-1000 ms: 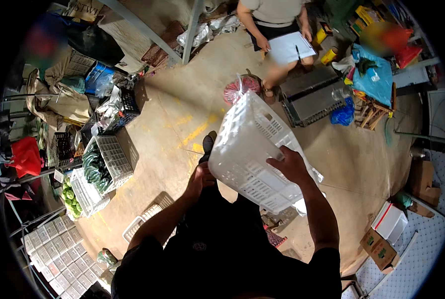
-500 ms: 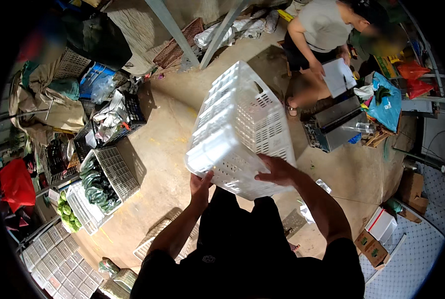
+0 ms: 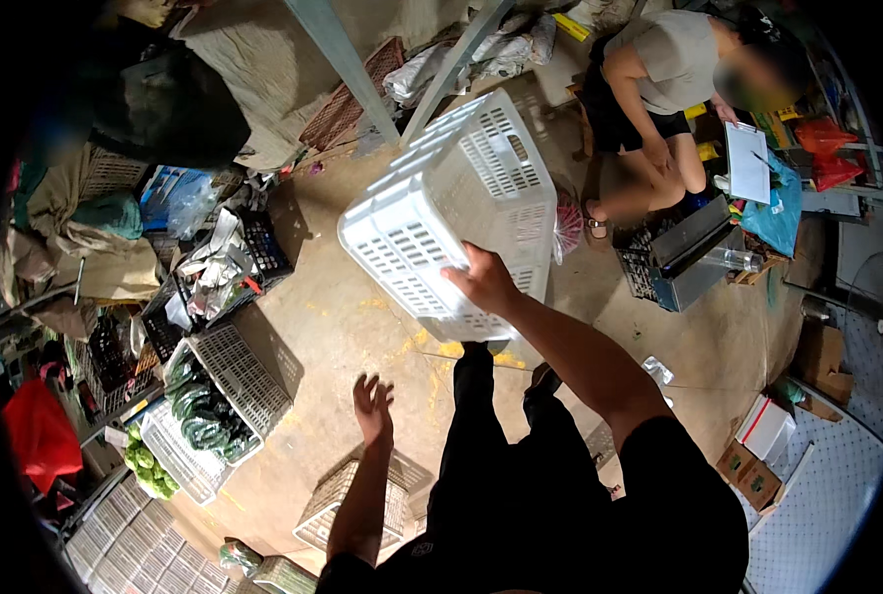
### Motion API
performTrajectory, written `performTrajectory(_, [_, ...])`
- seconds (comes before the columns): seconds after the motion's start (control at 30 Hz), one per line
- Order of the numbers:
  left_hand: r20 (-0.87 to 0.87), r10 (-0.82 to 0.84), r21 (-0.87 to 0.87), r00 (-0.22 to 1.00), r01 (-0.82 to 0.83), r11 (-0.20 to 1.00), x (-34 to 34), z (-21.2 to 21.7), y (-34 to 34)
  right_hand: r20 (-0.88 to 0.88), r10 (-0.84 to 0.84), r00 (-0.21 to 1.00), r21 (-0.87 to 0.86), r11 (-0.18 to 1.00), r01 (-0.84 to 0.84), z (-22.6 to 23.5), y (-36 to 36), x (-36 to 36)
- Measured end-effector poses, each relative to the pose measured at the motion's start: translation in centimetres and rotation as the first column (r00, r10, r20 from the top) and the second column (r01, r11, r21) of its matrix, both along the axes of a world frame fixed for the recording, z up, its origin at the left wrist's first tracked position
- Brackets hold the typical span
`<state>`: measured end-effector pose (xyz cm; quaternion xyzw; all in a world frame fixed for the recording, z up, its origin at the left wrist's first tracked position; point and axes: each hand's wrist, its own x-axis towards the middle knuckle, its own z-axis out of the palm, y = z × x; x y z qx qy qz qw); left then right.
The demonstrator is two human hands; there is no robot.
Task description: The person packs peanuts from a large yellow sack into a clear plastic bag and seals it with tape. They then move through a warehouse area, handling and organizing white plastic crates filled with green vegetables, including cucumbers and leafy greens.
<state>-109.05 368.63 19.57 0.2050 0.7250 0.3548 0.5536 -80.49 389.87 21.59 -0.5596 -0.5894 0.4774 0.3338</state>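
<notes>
A white slotted plastic crate (image 3: pixel 451 218) hangs tilted in the air over the concrete floor, its underside turned toward me. My right hand (image 3: pixel 481 279) grips its near edge and carries it alone. Lower left of the crate, my left hand (image 3: pixel 372 404) is free, fingers spread, holding nothing. Below that hand a beige slotted crate (image 3: pixel 354 501) lies on the floor beside my legs.
White crates with green vegetables (image 3: pixel 204 421) stand at the left, near a black crate of bags (image 3: pixel 226 265). A seated person (image 3: pixel 659 109) with a white clipboard (image 3: pixel 748 163) is at the upper right by a dark metal box (image 3: pixel 689 259). Cardboard boxes (image 3: pixel 763 445) lie right.
My left hand has let go of the white crate and dropped down to the left. The crate has swung up and away, held by my right hand only.
</notes>
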Motion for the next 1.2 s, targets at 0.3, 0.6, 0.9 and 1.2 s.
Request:
performTrajectory(0.3, [-0.010, 0.177, -0.594, 0.984, -0.149, 0.791, -7.0, -4.7, -18.4, 0.299, -0.086, 0.951, -0.013, 0.996, 0.094, -12.7, 7.7, -4.8])
performTrajectory(0.6, [0.041, 0.151, -0.726, 0.988, -0.075, 0.683, -6.8, -3.0, -20.9, 0.290, 0.211, 0.934, -0.158, 0.973, -0.170, -19.1, 10.4, -8.9])
performTrajectory(0.9, [0.194, -0.119, -0.539, 0.974, 0.207, 0.816, -4.4, -4.6, -8.7, 0.296, 0.330, 0.896, -0.304, 0.922, -0.239, -15.9, -14.0, 2.9])
performTrajectory(1.2, [0.085, -0.594, -0.594, 0.800, 0.520, 0.614, -5.8, -8.1, 4.0, 0.607, 0.066, 0.792, -0.780, 0.240, 0.578, -7.5, -49.0, 21.4])
